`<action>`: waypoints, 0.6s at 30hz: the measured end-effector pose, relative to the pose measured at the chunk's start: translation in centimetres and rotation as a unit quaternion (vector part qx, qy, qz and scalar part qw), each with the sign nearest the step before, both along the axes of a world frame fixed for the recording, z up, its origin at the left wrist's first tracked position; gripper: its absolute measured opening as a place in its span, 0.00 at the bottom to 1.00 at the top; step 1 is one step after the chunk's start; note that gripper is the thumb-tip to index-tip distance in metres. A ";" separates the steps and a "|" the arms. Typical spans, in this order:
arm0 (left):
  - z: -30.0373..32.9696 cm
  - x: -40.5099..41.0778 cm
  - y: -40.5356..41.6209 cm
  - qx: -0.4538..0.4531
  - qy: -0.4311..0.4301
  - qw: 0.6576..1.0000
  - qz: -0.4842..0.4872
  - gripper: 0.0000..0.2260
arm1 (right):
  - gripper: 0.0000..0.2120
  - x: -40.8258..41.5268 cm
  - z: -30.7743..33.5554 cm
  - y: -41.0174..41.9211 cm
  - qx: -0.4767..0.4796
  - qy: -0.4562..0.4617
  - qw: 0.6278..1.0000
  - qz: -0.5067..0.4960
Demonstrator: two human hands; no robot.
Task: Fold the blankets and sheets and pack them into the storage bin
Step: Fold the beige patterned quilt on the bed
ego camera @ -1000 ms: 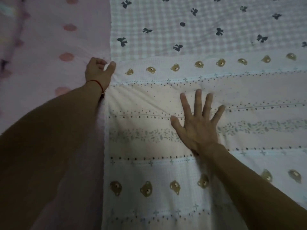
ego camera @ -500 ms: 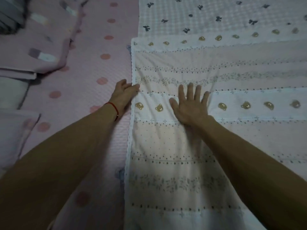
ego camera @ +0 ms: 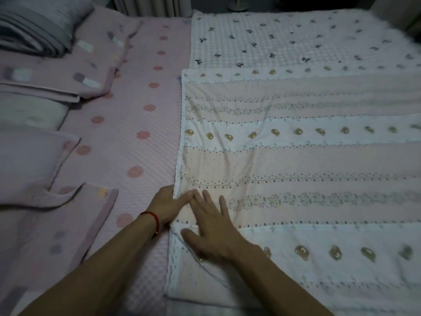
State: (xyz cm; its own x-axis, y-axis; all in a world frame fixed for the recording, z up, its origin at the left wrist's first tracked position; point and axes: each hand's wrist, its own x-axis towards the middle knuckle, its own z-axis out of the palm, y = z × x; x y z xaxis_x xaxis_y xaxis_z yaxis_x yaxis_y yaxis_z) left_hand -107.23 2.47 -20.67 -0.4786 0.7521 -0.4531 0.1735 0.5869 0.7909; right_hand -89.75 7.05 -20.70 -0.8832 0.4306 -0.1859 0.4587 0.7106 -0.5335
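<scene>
Bear-print quilt (ego camera: 296, 156) lies folded flat on the right of the polka-dot mattress (ego camera: 127, 137). Left hand (ego camera: 166, 205) pinches its left edge; right hand (ego camera: 211, 229) presses flat, fingers spread. Align edges squarely and smooth out wrinkles before the next fold.

Cut off, hidden and blurred

The blanket (ego camera: 307, 165) runs past the right edge; my left hand (ego camera: 167, 205) tucks its fingertips under the hem, unseen; the grey bedding (ego camera: 38, 26) top left is blurred.
</scene>
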 end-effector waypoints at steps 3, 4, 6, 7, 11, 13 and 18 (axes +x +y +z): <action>-0.3 1.1 -1.3 0.026 0.055 0.995 0.085 0.11 | 0.44 2.1 0.4 -2.5 0.032 -0.004 0.999 0.029; -0.5 1.7 -1.4 0.016 0.076 0.992 0.100 0.13 | 0.46 2.8 -0.3 -3.5 0.052 -0.030 0.997 0.041; -0.9 3.2 -1.6 -0.011 0.116 0.987 0.107 0.16 | 0.48 3.9 -1.7 -5.3 0.093 -0.059 0.992 0.060; -1.0 3.7 -1.6 -0.020 0.128 0.986 0.104 0.17 | 0.47 4.1 -2.1 -5.4 0.097 -0.062 0.991 0.064; -0.5 4.0 -1.7 -0.049 0.165 0.982 0.075 0.16 | 0.37 4.4 0.2 -2.9 -0.031 -0.060 0.988 0.137; 0.1 4.3 -1.6 -0.092 0.215 0.971 0.040 0.22 | 0.27 5.6 2.3 -1.6 -0.121 -0.007 0.985 0.125; 2.5 7.8 0.0 0.040 0.477 0.871 -0.114 0.35 | 0.24 13.0 0.7 5.0 0.136 0.015 0.973 -0.184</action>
State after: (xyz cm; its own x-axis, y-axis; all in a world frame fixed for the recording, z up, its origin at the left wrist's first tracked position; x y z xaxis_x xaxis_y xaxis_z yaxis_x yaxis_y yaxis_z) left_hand -99.42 2.47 -18.17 -0.4433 0.8875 0.1261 0.8781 0.4017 0.2600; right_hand -76.74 12.03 -19.98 -0.6630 0.7486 0.0015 0.6964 0.6175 -0.3657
